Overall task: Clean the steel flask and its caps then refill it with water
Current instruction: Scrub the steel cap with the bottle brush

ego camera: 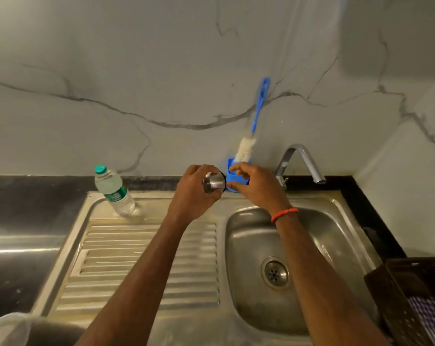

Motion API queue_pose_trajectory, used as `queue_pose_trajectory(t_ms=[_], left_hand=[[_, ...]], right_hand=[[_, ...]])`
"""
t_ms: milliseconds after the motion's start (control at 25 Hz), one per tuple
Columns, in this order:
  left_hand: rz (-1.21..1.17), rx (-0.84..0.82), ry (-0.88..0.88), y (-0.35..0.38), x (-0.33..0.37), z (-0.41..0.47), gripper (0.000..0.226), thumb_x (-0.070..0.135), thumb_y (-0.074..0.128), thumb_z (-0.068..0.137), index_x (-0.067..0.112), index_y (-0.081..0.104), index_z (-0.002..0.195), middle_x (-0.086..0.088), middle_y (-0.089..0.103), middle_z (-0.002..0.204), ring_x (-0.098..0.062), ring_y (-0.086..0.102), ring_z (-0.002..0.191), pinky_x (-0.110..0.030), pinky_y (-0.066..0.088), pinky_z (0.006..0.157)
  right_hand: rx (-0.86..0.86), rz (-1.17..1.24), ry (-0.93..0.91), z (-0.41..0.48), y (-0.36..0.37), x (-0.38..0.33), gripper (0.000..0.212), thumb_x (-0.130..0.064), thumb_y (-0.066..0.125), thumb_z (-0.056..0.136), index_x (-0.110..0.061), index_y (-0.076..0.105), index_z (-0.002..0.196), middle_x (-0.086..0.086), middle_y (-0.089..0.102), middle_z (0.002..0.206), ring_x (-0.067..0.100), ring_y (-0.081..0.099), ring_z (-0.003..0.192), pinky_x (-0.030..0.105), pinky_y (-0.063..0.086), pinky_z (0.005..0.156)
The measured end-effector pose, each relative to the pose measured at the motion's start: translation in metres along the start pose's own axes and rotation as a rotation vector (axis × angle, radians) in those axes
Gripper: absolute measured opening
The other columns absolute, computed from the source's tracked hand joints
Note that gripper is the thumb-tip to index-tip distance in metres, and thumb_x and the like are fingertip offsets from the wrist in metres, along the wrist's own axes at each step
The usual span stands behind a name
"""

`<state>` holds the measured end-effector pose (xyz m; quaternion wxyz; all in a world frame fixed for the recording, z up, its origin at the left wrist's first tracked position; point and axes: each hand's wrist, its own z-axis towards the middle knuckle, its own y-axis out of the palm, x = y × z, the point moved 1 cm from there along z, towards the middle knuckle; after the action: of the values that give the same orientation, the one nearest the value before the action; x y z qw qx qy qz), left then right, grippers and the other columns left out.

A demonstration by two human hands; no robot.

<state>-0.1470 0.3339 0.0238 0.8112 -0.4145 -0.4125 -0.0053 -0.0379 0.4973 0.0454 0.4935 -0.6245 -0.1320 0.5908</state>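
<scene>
My left hand (191, 193) is closed around a small steel flask cap (214, 183), held above the back edge of the sink with its dark open side facing right. Right beside it, my right hand (255, 186) has its thumb and fingertips at the rim of a blue holder (232, 174) that stands against the wall. Whether those fingers grip anything is hidden. A bottle brush (246, 151) with white bristles and a blue handle stands in the holder. I do not see the flask body.
A plastic water bottle (114, 191) with a green cap stands at the back of the ribbed steel drainboard (141, 260). The sink basin (248, 245) with its drain lies below my right arm, the tap (303, 161) behind it. A dark basket (411, 295) sits at the right.
</scene>
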Motion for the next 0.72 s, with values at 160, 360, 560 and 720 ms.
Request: queue_pose_trajectory(t_ms=[160,360,560,720], left_hand=[[-0.018,0.007,0.004,0.007,-0.003,0.030,0.051,0.018,0.087,0.073,0.023,0.065,0.118,0.002,0.063,0.118,-0.009,0.054,0.100,-0.001,0.035,0.079],[-0.025,0.020,-0.017,0.015,-0.013,0.044,0.053,0.018,0.087,0.074,0.021,0.065,0.122,0.001,0.059,0.120,-0.010,0.054,0.101,-0.012,0.043,0.084],[-0.002,0.000,-0.042,0.021,-0.020,0.043,0.054,0.019,0.086,0.076,0.021,0.063,0.124,0.000,0.058,0.123,-0.012,0.055,0.103,-0.009,0.041,0.082],[-0.011,0.001,-0.020,0.022,-0.013,0.040,0.053,0.019,0.087,0.076,0.019,0.064,0.125,-0.001,0.058,0.123,-0.013,0.056,0.102,-0.021,0.050,0.084]], right_hand=[[0.210,0.074,0.206,0.056,-0.016,0.015,0.055,-0.048,0.076,0.082,-0.021,0.060,0.127,0.003,0.072,0.097,0.021,0.068,0.091,0.039,0.057,0.081],[0.281,0.232,0.401,0.114,-0.021,0.036,0.059,-0.052,0.072,0.082,-0.019,0.053,0.128,0.003,0.071,0.108,0.019,0.068,0.096,0.039,0.055,0.084],[0.327,0.203,0.345,0.145,-0.014,0.034,0.020,-0.040,0.058,0.093,-0.020,0.059,0.096,0.001,0.071,0.078,0.019,0.070,0.073,0.043,0.059,0.073],[0.448,0.022,0.171,0.148,-0.040,0.016,0.022,-0.036,0.050,0.099,-0.017,0.060,0.094,0.004,0.070,0.076,0.023,0.067,0.072,0.032,0.052,0.063]])
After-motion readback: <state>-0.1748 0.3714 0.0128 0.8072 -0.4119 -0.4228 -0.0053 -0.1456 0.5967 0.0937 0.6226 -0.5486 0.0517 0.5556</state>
